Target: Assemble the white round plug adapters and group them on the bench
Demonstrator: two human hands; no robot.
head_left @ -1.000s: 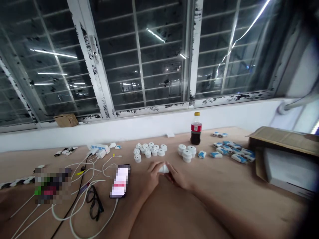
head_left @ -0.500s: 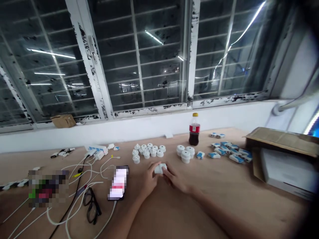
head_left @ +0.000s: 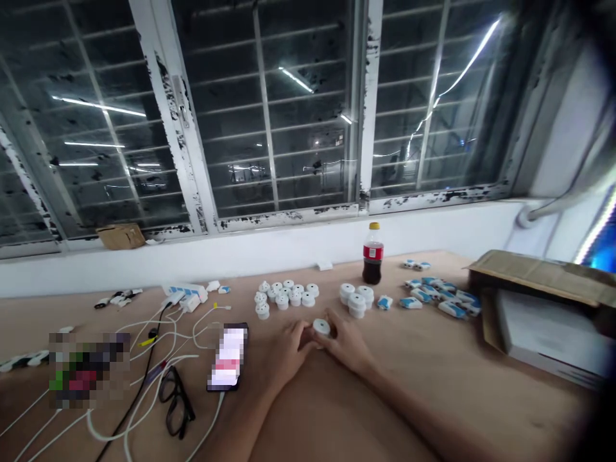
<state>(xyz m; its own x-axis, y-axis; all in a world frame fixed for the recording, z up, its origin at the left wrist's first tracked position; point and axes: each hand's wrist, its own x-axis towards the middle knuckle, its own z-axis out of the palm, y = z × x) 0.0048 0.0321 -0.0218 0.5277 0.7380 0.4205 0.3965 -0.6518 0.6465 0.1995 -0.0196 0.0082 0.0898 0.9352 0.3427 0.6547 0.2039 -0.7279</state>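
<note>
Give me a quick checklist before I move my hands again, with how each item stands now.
1. White round piece held: ok, in the right grip.
2. Left grip touching that piece: cannot tell, they sit too close in view.
3. Drink bottle upright and capped: ok.
4. Phone apart from both grips: ok.
5. Cables free of crossings: not ok, several cross.

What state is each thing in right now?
Round white piece: held by right hand; left hand close beside it.
Other round white pieces: standing in two groups.
Blue-and-white pieces: lying loose.
Phone: face up, screen lit.
Bottle: upright, capped, partly full.
Glasses: lying; folded or not, unclear.
Cardboard box: open, white contents showing.
Power strip: looks partly occupied.
</note>
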